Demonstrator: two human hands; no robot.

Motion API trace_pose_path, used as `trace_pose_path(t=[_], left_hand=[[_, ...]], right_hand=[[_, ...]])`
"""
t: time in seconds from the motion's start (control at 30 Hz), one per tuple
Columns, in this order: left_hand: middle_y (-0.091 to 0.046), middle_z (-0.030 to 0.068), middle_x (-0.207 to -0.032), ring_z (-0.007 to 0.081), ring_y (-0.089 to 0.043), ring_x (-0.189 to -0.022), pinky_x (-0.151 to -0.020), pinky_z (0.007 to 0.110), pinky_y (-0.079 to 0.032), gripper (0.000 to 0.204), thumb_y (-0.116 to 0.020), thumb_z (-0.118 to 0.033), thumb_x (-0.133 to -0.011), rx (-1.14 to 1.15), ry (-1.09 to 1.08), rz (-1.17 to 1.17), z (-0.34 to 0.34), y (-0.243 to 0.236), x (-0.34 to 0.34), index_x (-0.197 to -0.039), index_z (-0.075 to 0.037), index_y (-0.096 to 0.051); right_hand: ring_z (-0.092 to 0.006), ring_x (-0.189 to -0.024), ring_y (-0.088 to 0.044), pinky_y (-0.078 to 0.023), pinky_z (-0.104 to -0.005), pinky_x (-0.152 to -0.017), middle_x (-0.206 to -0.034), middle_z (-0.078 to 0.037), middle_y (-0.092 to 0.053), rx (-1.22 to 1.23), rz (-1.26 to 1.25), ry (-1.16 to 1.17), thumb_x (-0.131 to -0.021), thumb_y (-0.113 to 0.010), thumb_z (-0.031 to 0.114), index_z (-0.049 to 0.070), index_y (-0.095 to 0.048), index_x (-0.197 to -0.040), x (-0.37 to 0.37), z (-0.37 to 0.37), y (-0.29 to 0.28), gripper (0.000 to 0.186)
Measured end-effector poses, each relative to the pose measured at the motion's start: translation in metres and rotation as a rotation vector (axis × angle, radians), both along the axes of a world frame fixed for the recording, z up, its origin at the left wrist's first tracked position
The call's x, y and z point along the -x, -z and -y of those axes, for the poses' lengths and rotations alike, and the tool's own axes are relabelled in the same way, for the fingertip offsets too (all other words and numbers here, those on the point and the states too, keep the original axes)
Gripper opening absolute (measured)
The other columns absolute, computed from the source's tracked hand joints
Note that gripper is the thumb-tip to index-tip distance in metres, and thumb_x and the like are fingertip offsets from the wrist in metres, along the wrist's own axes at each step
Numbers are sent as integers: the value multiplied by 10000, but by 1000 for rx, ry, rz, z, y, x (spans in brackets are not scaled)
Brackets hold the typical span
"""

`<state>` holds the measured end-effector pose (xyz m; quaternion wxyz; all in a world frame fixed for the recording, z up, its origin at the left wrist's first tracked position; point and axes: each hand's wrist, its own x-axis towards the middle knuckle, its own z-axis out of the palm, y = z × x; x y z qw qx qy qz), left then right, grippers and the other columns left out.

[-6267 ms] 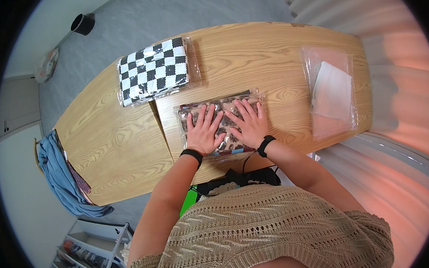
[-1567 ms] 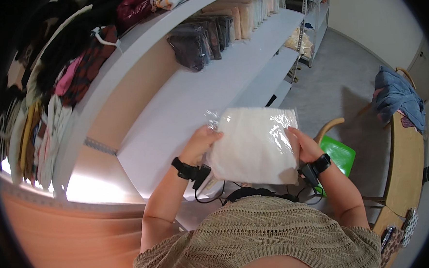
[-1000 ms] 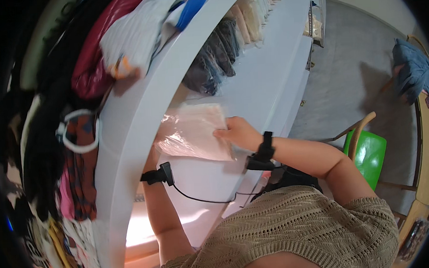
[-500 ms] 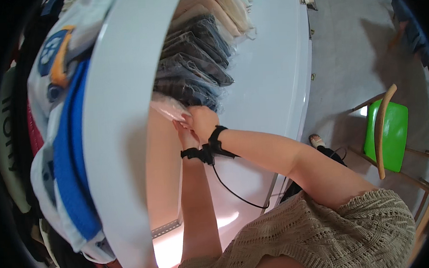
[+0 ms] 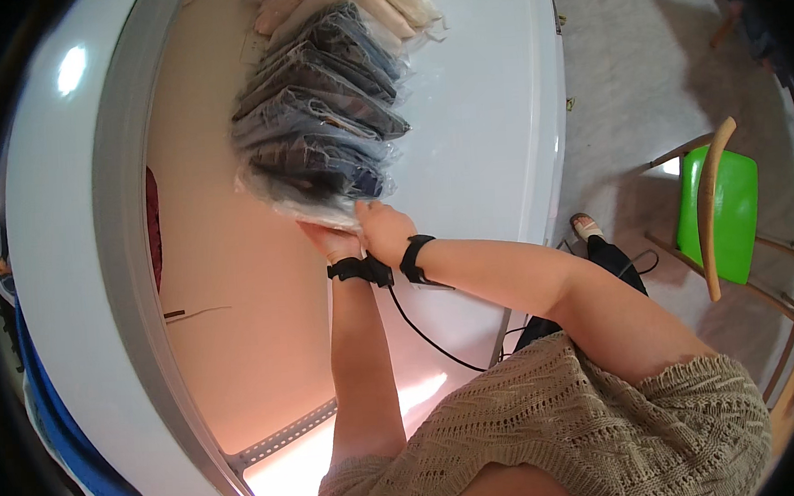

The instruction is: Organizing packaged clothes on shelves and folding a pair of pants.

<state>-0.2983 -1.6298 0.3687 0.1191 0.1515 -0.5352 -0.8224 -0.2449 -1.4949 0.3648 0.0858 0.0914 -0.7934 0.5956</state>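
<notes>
My left hand [image 5: 332, 241] and my right hand [image 5: 385, 232] are close together at the near end of a row of bagged folded dark garments [image 5: 318, 108] on a white shelf [image 5: 479, 109]. Both grip a pale bagged packet [image 5: 310, 208], now mostly hidden under my fingers and against the dark bags. My left fingers reach beneath its lower side; my right fingers close on its edge. Black straps with small devices and a cable are on both wrists.
Pale bagged garments [image 5: 375, 7] lie farther along the shelf. A curved white board [image 5: 70, 175] runs on the left, with hung or stacked clothes [image 5: 65, 418] beyond it. At right are a wooden chair with green seat [image 5: 714, 213] and my foot [image 5: 584, 225].
Earlier I stood at a wooden table, then held the white packet out before me. It has moved into the shelf against the dark bags; over the last half second my hands shifted slightly left.
</notes>
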Motion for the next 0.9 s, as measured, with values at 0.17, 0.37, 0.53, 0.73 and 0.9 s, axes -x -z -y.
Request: trace_pose_path(t=[0.17,0.37,0.53,0.73,0.9], left_hand=[[-485,85,-1268,237,-478,-1134,-977,394,-403,583,-489,-509,-882,146,-76,-130,-4,1,13,-1273,-80,-438],[-501,163,-1220,291,-519,-1070,-925,428,-438,406,-335,-284,-931,145,-55,127,0,11,42,-1185,2,-473],[-483,153,-1243,288,-506,-1089,-941,421,-427,442,-339,-339,-939,203,-171,62,4,13,29,-1221,-17,-451],[-377,100,-1370,242,-377,-1228,-1050,373,-301,590,-306,-509,-940,250,-147,-1,-11,9,24,-1337,-75,-357],[-327,96,-1406,230,-324,-1265,-1080,368,-232,620,-286,-506,-949,366,-145,4,-29,-5,4,-1380,-60,-290]], right_hand=[[-381,-766,-632,-506,-461,-673,-810,-214,-639,47,228,-42,-823,-475,83,-3,-542,-937,30,-8,5,158],[-403,-825,-585,-481,-457,-709,-858,-232,-607,161,230,93,-770,-584,67,-4,-520,-1025,40,0,13,273],[-432,-914,-522,-445,-478,-775,-937,-255,-561,260,152,78,-734,-533,-33,-31,-495,-956,20,-4,13,225],[-429,-877,-538,-448,-474,-760,-895,-241,-575,95,173,38,-717,-513,-47,-28,-478,-877,37,0,19,165],[-423,-898,-551,-453,-462,-789,-919,-258,-582,144,218,39,-684,-630,42,-50,-481,-951,30,-5,24,319]])
